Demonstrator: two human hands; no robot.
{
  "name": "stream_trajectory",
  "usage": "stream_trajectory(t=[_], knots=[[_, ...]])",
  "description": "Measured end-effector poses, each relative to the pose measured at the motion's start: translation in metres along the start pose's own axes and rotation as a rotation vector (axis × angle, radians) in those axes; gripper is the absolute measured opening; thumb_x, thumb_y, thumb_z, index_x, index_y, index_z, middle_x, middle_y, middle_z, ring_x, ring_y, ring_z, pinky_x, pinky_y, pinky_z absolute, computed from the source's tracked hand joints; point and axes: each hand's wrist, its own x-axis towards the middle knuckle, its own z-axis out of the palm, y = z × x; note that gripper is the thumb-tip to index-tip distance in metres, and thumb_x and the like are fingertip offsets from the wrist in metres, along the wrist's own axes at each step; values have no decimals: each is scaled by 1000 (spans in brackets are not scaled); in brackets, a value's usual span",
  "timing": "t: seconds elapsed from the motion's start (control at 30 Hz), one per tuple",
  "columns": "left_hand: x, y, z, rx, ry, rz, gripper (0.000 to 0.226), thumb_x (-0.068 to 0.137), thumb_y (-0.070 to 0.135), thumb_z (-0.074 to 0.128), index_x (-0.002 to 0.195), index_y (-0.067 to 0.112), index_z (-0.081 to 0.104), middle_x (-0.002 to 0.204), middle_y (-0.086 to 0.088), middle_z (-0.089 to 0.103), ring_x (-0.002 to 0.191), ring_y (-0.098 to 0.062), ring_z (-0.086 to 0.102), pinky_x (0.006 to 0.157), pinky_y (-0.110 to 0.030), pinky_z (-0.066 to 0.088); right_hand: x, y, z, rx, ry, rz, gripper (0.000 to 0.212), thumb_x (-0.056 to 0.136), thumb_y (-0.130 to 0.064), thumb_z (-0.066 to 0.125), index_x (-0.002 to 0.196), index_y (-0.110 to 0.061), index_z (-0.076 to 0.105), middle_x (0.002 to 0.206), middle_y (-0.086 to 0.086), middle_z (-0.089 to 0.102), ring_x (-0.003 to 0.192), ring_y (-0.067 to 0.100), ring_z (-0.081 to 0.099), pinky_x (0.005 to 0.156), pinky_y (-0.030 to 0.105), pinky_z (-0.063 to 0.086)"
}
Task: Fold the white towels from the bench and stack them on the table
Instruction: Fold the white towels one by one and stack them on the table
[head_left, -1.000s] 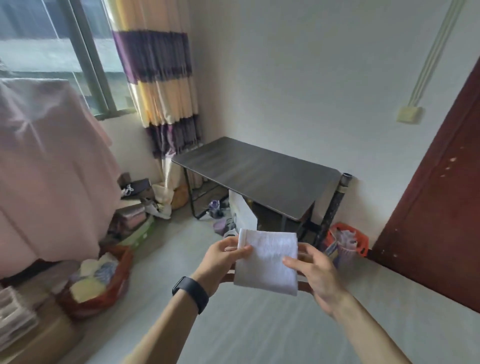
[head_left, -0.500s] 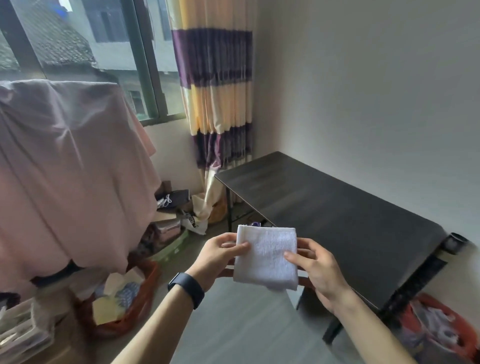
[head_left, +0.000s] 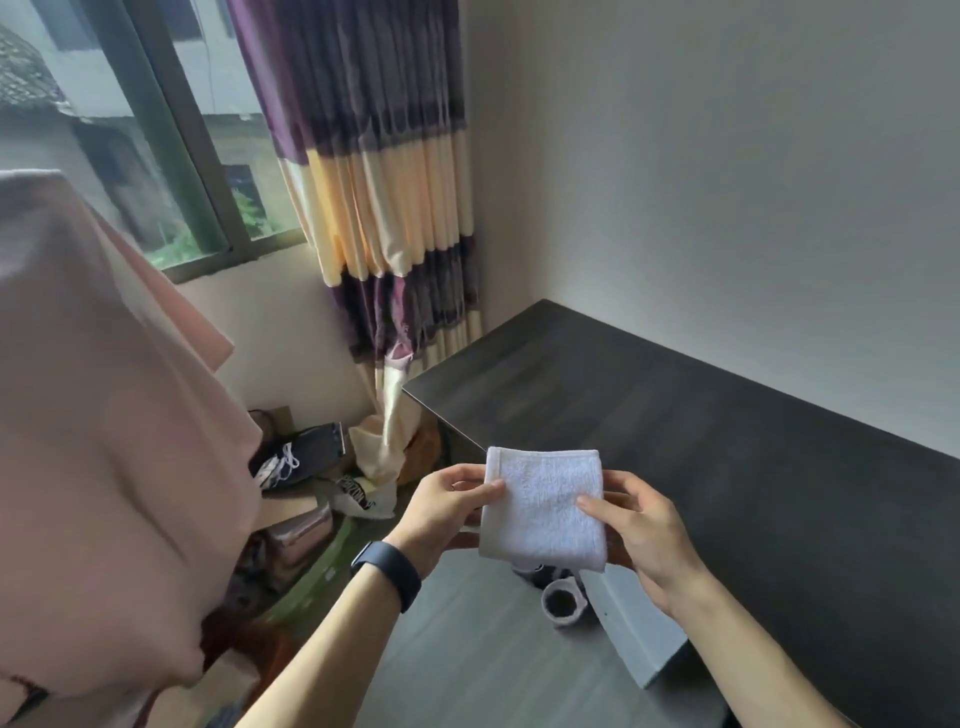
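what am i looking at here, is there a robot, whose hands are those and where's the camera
No robot here: a person wears a wide-angle camera on the head, so the single picture looks forward and down at their own arms. The left hand, with a black wristband, and the right hand each pinch a side of a folded white towel, held in the air before a dark table. A striped curtain hangs by the window, and a pink cloth hangs at left.

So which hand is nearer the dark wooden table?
The right hand, holding the folded white towel at the table edge; the left hand holds its other side, farther off.
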Motion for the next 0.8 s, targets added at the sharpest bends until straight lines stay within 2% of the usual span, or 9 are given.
stream_trajectory(t=[0.07, 0.13, 0.3, 0.47, 0.53, 0.67, 0.8], knots=[[40, 5, -4, 15, -26, -13, 22, 86, 23, 75, 105, 12, 72, 102, -12, 74, 80, -23, 70, 69, -40, 59, 34, 2, 5, 11, 30, 24, 23, 86, -15, 75, 108, -20, 69, 102, 3, 75, 94, 26, 72, 75, 52, 61], [86, 8, -6, 30, -50, -36, 21, 86, 23, 76, 104, 12, 72, 103, -13, 74, 76, -21, 69, 67, -37, 58, 71, 7, 7, 30, 54, 57, 24, 86, -15, 75, 109, -19, 69, 103, 3, 75, 96, 27, 72, 76, 51, 61], [203, 16, -1, 59, -94, -99, 19, 86, 24, 76, 101, 13, 71, 95, -6, 75, 75, -19, 69, 66, -34, 56, 171, 19, 6, 84, 121, 123, 24, 85, -13, 75, 108, -18, 70, 101, 4, 75, 92, 26, 73, 67, 41, 60], [306, 31, 3, 96, -118, -173, 20, 86, 24, 76, 102, 14, 71, 91, -3, 75, 73, -19, 66, 71, -36, 55, 268, 25, 6, 68, 199, 178, 24, 83, -14, 77, 105, -21, 70, 99, 0, 76, 96, 24, 72, 82, 51, 60], [340, 35, 2, 106, -117, -201, 20, 87, 22, 75, 103, 12, 71, 88, -1, 74, 70, -18, 66, 67, -32, 56, 300, 27, 9, 46, 224, 207, 24, 83, -15, 77, 104, -22, 70, 100, 0, 75, 97, 24, 71, 87, 54, 58], [405, 33, -9, 133, -123, -280, 21, 87, 22, 75, 104, 11, 70, 94, -3, 74, 77, -21, 71, 65, -33, 57, 363, 39, 25, 37, 264, 276, 22, 85, -14, 76, 104, -22, 68, 103, 2, 74, 99, 24, 69, 83, 55, 59], [474, 27, -24, 175, -143, -360, 19, 87, 18, 73, 104, 11, 70, 93, -5, 73, 74, -19, 69, 63, -27, 56, 422, 56, 49, 25, 322, 347, 21, 85, -13, 73, 102, -25, 67, 102, 1, 74, 98, 24, 69, 81, 54, 60]])
